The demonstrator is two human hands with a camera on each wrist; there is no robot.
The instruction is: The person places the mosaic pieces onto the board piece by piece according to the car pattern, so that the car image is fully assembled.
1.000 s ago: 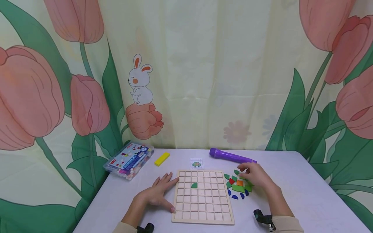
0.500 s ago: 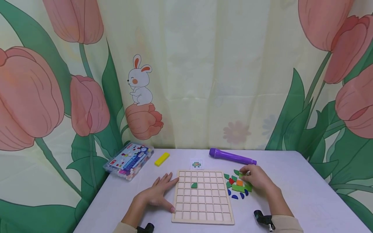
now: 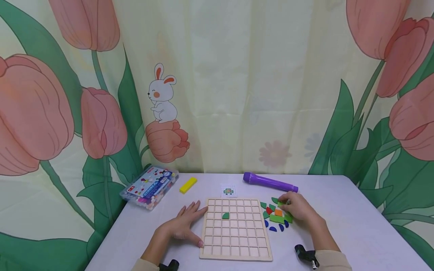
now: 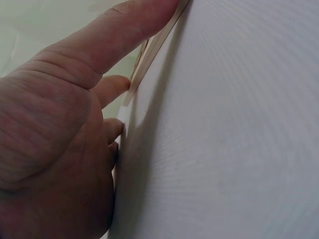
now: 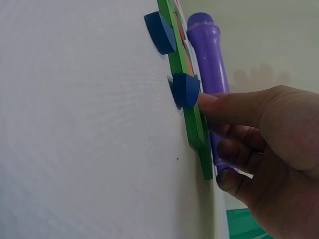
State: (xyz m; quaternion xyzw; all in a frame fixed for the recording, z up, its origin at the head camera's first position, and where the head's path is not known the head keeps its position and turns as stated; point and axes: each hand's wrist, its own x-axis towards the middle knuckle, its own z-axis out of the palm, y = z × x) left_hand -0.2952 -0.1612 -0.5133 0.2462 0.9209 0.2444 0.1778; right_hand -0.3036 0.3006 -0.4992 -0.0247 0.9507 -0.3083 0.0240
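while right fingers (image 3: 286,197) meet pieces (image 3: 277,219), grip unclear, left fingers (image 3: 199,213) splay against the board (image 3: 235,241).

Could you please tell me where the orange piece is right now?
In the head view, the orange piece lies right of the wooden board, just beyond the long green piece.

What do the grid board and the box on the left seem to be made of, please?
The board looks like wood with a matte, perhaps unvarnished finish, judging by its pale tan edge. The box is most likely clear, smooth plastic, since its sides look see-through.
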